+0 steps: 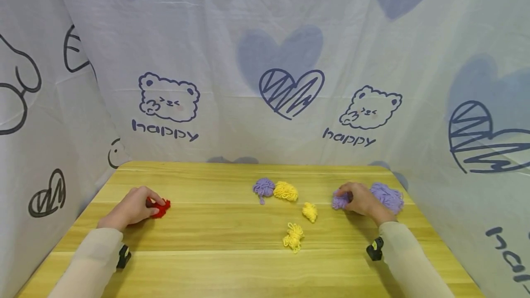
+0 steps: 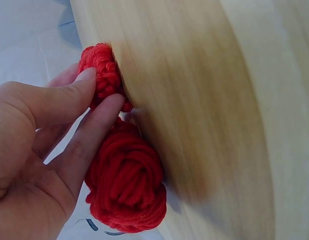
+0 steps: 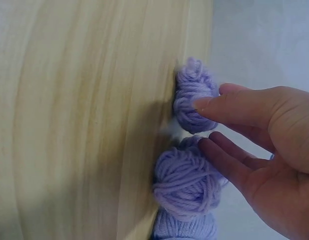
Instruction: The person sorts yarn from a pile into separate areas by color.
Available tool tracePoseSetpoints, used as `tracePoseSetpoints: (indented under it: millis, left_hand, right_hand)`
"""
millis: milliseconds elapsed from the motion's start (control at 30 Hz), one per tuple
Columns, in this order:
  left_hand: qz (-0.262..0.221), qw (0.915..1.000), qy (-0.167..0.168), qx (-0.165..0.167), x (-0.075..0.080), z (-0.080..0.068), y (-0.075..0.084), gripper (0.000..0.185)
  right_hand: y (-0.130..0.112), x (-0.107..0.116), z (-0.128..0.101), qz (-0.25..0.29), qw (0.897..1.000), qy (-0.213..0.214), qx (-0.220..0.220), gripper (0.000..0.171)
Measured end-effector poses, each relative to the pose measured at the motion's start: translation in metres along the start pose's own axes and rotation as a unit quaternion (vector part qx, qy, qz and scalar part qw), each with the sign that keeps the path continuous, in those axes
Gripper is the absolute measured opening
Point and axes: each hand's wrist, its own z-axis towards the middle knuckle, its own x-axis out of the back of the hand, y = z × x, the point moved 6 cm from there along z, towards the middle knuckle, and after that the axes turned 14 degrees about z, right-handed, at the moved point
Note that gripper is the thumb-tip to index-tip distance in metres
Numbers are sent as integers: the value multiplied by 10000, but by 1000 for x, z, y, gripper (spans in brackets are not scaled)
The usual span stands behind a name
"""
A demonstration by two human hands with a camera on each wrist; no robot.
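Observation:
My left hand (image 1: pixel 154 203) lies at the table's left and pinches a red yarn bundle (image 1: pixel 162 208). In the left wrist view, the left hand (image 2: pixel 102 95) has thumb and forefinger closed on the upper red bundle (image 2: pixel 102 65), with a second red bundle (image 2: pixel 127 187) just below it. At the table's right, my right hand (image 1: pixel 346 197) touches a small purple yarn bundle (image 1: pixel 339 203). In the right wrist view, the right hand (image 3: pixel 202 125) keeps its fingers nearly straight. The thumb tip rests on the upper purple bundle (image 3: pixel 192 85) and the other fingertips rest against a lower purple bundle (image 3: pixel 184 185).
A larger purple yarn heap (image 1: pixel 388 197) lies behind the right hand. Mid-table lie a purple bundle (image 1: pixel 263 187), a yellow bundle (image 1: pixel 285 191) and two more yellow bundles (image 1: pixel 309 211) (image 1: pixel 293 236). The wooden table (image 1: pixel 215 261) is walled by printed cloth (image 1: pixel 265 59) on three sides.

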Motion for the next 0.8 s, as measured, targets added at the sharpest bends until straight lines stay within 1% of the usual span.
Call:
tracePoseSetpoints:
  millis: [300, 400, 567, 800]
  left_hand:
    - [11, 10000, 21, -65, 1, -1, 1, 18]
    - [10, 10000, 21, -74, 2, -1, 2, 18]
    - [-14, 10000, 0, -45, 3, -2, 3, 17]
    - [17, 10000, 51, -71, 5, -3, 5, 18]
  right_hand:
    - [-2, 6, 2, 182, 9995, 4, -253, 32]
    - [-5, 8, 3, 213, 9995, 13, -238, 33]
    - [-11, 11, 5, 251, 9996, 23, -93, 33]
    - [-18, 11, 7, 368, 9993, -20, -116, 30]
